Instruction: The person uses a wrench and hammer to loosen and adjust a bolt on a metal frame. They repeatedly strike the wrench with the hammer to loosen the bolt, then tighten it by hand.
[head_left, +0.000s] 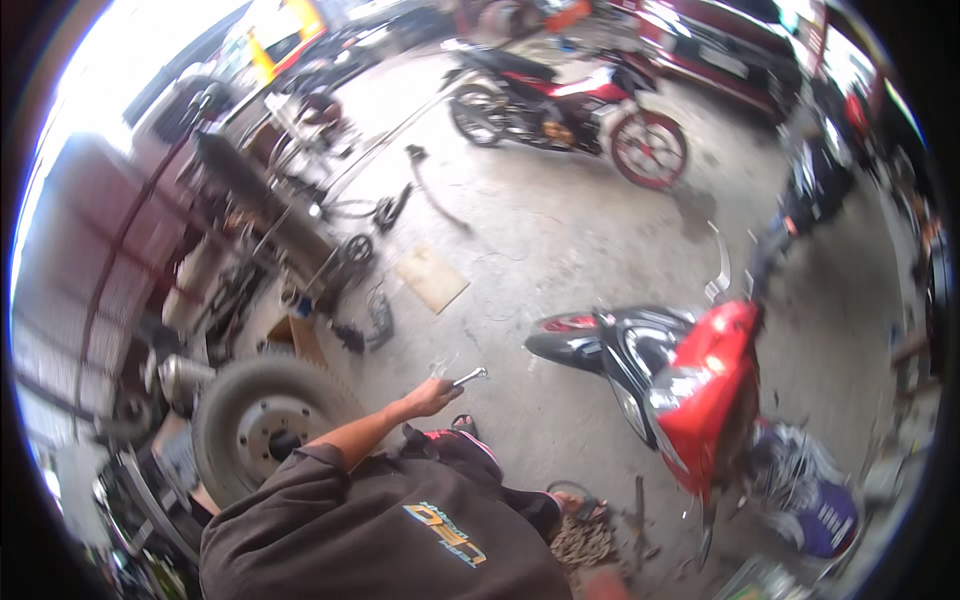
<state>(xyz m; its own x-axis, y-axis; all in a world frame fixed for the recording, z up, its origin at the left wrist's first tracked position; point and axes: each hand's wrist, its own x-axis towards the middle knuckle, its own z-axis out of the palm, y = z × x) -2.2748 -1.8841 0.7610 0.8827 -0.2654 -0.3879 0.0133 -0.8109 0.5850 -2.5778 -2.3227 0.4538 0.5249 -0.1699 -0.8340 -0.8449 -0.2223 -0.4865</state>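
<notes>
My left hand (432, 396) is closed around a shiny metal wrench (470, 378), whose ring-shaped end sticks out to the right. That arm reaches forward from my dark short-sleeved shirt, above the concrete floor. To its left stands a large wheel with a tyre (225, 425). At the lower edge, a blurred reddish patch (605, 584) may be my right hand; no fingers can be made out in it. Right of the wrench is a red and black motorcycle (700, 390) with its bodywork on.
Another red motorcycle (560, 95) stands farther back, near a dark red vehicle (715, 55). A flat cardboard piece (432, 278) and loose parts lie on the floor. Gas cylinders (265, 190) stand at left. A purple container (825, 520) sits at right. Another person (820, 170) is behind the motorcycle.
</notes>
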